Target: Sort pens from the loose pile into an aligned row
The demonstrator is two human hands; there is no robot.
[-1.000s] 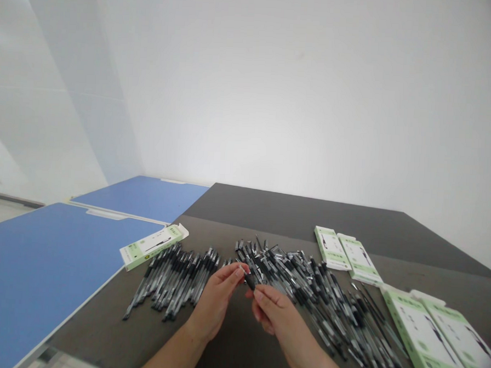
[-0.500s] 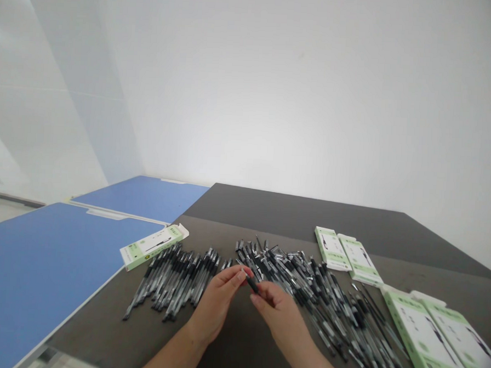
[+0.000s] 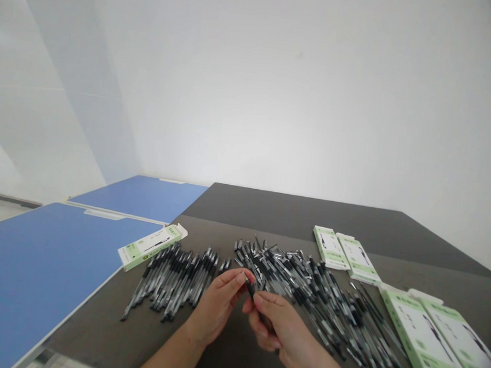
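A black pen [image 3: 250,287] is held between my two hands above the near part of the dark table. With thumb and forefinger, my left hand [image 3: 217,303] pinches it at the tip end. My right hand [image 3: 279,326] has its fingers wrapped round the barrel, hiding most of it. Left of my hands lies a fairly even row of clear-and-black pens [image 3: 176,282]. To the right, a larger jumbled heap of pens and pen parts [image 3: 306,286] spreads from behind my hands toward the near right.
One green-and-white pen box [image 3: 151,247] lies at the left table edge. Two smaller-looking boxes [image 3: 331,248] rest behind the heap, and two more boxes [image 3: 426,340] lie at the near right. Blue-topped tables [image 3: 60,267] adjoin on the left; a white wall [image 3: 274,97] stands behind.
My right hand has shifted slightly down, and its fingers now curl round the pen's barrel instead of pinching near its grip. The pen is tilted more steeply. My left hand keeps its pinch.
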